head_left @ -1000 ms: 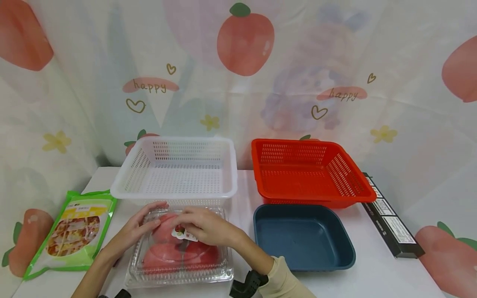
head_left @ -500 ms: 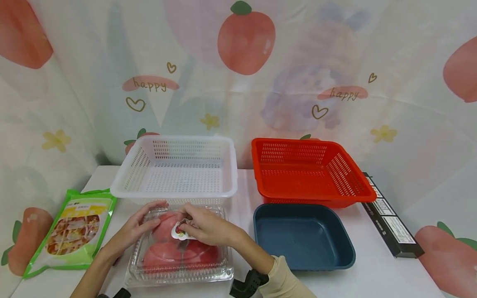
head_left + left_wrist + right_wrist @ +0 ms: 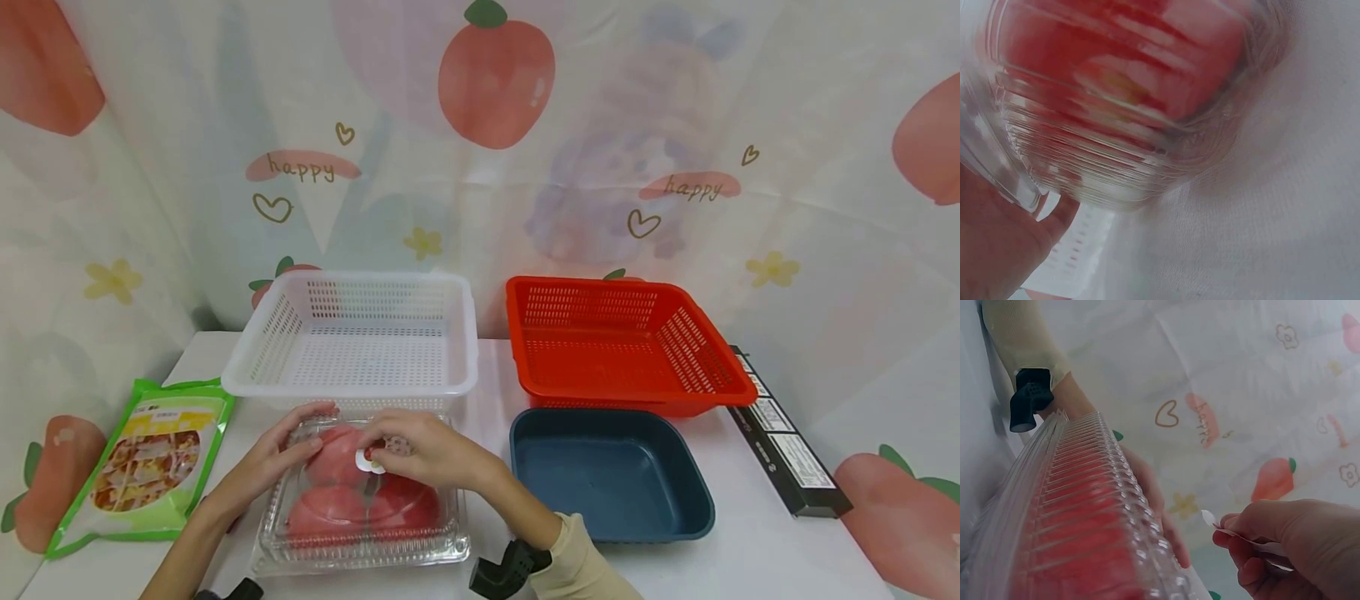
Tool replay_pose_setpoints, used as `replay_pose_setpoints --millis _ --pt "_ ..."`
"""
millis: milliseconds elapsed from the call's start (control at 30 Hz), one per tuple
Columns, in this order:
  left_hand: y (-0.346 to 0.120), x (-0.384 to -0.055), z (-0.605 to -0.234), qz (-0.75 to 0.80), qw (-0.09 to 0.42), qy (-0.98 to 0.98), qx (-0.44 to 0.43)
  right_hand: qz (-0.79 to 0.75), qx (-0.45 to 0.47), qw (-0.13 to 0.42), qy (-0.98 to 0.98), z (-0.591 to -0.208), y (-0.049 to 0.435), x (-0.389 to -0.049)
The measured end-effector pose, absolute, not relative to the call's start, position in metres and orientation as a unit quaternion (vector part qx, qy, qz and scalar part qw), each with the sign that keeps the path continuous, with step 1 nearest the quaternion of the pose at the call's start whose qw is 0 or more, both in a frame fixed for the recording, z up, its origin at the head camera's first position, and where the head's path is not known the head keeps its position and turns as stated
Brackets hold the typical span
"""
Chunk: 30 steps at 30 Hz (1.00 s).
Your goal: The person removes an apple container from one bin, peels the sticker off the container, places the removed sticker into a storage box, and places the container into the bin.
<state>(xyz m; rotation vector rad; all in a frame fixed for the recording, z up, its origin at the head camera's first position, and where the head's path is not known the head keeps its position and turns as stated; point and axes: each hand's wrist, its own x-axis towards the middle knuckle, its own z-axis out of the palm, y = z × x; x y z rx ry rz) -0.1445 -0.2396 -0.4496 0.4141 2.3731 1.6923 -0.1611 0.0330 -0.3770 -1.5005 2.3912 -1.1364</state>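
Note:
A clear plastic clamshell box holds several red round fruits; their exact kind is hard to tell through the plastic. My left hand rests on the box's left side, fingers stretched toward its far edge and thumb on the lid. In the left wrist view, its fingers touch the box's ridged rim. Above the lid, my right hand pinches a white sticker with a red picture on it between thumb and fingers. The right wrist view shows the sticker's tip standing out from the fingertips.
Behind the box stands a white perforated basket. To the right are a red basket, a dark blue basin and a long black box. A green food packet lies at the left.
My right hand has moved slightly right, and the sticker is now curled up between its fingers, with less of it showing over the lid. My left hand has stayed on the box.

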Motion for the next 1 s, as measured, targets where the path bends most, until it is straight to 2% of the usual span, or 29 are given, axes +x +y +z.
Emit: replay_pose_setpoints --millis 400,633,1000 --pt "-0.24 -0.144 -0.45 0.57 0.106 0.805 0.124 -0.409 -0.472 0.043 0.78 -0.377 0.06 -0.161" --pt "-0.24 -0.144 -0.45 0.574 0.107 0.802 0.128 -0.419 -0.419 0.088 0.8 -0.374 0.096 -0.163" --pt "-0.242 -0.144 -0.45 0.575 0.115 0.801 0.123 -0.471 -0.352 0.097 0.803 -0.375 0.144 -0.165"
